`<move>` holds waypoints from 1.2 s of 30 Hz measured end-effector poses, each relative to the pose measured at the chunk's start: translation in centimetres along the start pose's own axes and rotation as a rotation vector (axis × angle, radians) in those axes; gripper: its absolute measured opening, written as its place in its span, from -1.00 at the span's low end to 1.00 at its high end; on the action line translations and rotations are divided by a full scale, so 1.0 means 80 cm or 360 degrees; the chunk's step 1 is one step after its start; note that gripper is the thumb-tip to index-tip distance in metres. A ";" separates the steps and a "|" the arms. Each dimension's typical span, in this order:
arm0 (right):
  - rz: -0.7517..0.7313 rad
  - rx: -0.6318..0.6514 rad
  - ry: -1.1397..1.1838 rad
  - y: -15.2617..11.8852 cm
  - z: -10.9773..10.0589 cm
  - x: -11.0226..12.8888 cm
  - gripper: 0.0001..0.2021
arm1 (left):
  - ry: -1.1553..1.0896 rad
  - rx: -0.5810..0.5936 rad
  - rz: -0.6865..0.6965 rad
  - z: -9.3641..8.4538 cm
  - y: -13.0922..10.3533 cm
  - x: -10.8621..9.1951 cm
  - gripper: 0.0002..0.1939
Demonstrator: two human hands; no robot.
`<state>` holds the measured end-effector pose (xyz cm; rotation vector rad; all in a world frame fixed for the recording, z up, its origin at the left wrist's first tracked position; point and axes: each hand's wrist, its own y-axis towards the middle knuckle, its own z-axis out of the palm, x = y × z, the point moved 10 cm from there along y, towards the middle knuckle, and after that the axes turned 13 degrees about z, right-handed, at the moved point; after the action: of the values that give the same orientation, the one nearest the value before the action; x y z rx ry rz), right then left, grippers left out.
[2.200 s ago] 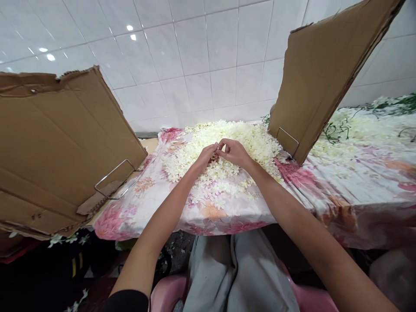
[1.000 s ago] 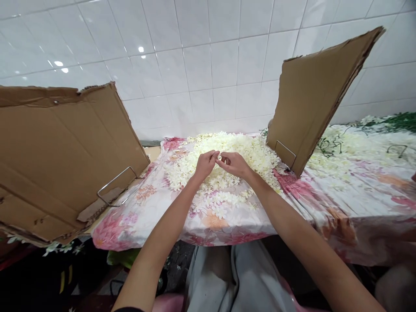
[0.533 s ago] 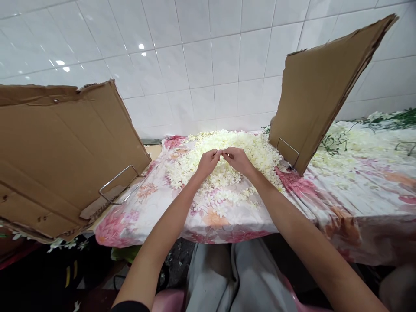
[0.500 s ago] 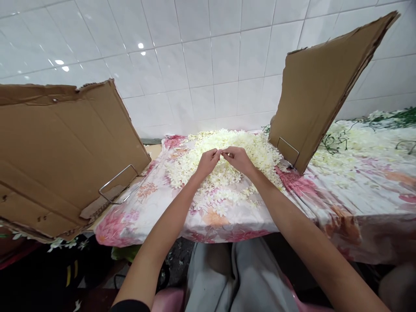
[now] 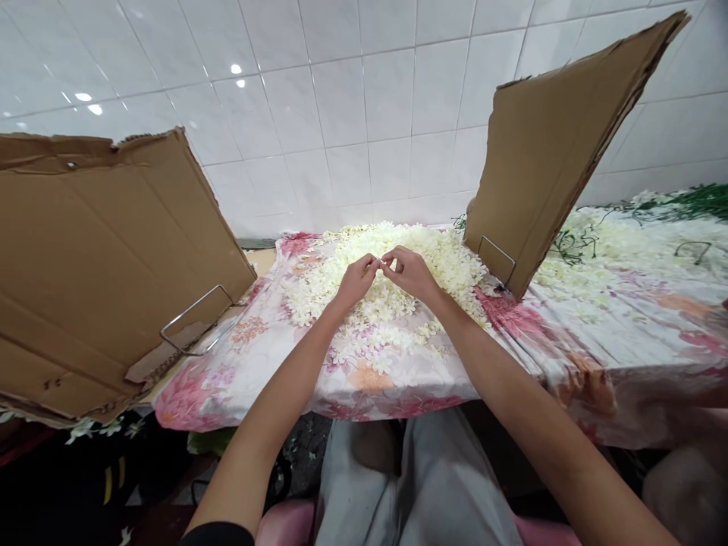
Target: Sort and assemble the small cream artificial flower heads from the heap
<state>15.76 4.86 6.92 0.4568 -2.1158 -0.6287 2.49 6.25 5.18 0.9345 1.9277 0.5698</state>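
My left hand [image 5: 356, 279] and my right hand [image 5: 410, 271] meet fingertip to fingertip over a heap of small cream-white artificial flowers [image 5: 392, 303]. Each hand is closed in a pinch. A tiny pale bit shows where the fingertips come together, too small to name. Loose flowers lie in front of the heap, on a floral-patterned tablecloth [image 5: 273, 371]. My fingers hide part of the pile behind them.
A large cardboard sheet [image 5: 114, 250] stands at the left beside a bent metal wire stand [image 5: 193, 322]. Another cardboard panel [image 5: 546, 152] stands at the right in a wire holder [image 5: 497, 250]. Beyond it lie more white flowers [image 5: 642, 250] and green stems [image 5: 705, 203]. Behind is a tiled wall [image 5: 392, 91].
The fingers of my right hand have lifted and spread a little around the pinch, while both hands stay together over the flowers. The whole view has shifted slightly.
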 end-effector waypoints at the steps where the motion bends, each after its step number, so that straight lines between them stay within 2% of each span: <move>1: -0.0005 -0.0002 -0.0016 0.000 0.000 0.000 -0.76 | 0.0003 0.0009 0.0005 0.001 0.000 0.001 -0.61; 14: 0.0082 -0.0047 0.0028 0.002 -0.009 -0.006 -0.86 | 0.0114 0.0002 0.0065 0.005 0.001 -0.001 -0.73; 20: 0.0065 -0.0075 0.0126 0.003 -0.008 -0.010 -0.85 | 0.0187 0.0045 0.0005 0.012 -0.001 0.001 -0.90; 26: 0.0064 -0.0103 0.0228 0.002 -0.008 -0.010 -0.75 | 0.0269 0.0099 0.0004 0.018 -0.001 0.003 -0.88; 30: 0.0098 -0.0033 0.0367 -0.002 -0.003 -0.012 -0.66 | 0.0424 0.0195 -0.0023 0.019 -0.003 -0.003 -0.92; 33: 0.0143 0.0049 0.0440 -0.003 0.005 -0.015 -0.69 | 0.0534 0.0268 -0.0025 0.019 -0.004 -0.010 -0.99; 36: 0.0199 0.0090 0.0497 -0.004 0.012 -0.021 -0.71 | 0.0550 0.0297 -0.0001 0.021 -0.004 -0.013 -0.92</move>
<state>15.94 5.73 5.20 0.4203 -1.8513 -0.3981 4.15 5.30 4.66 1.0021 2.3227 0.5881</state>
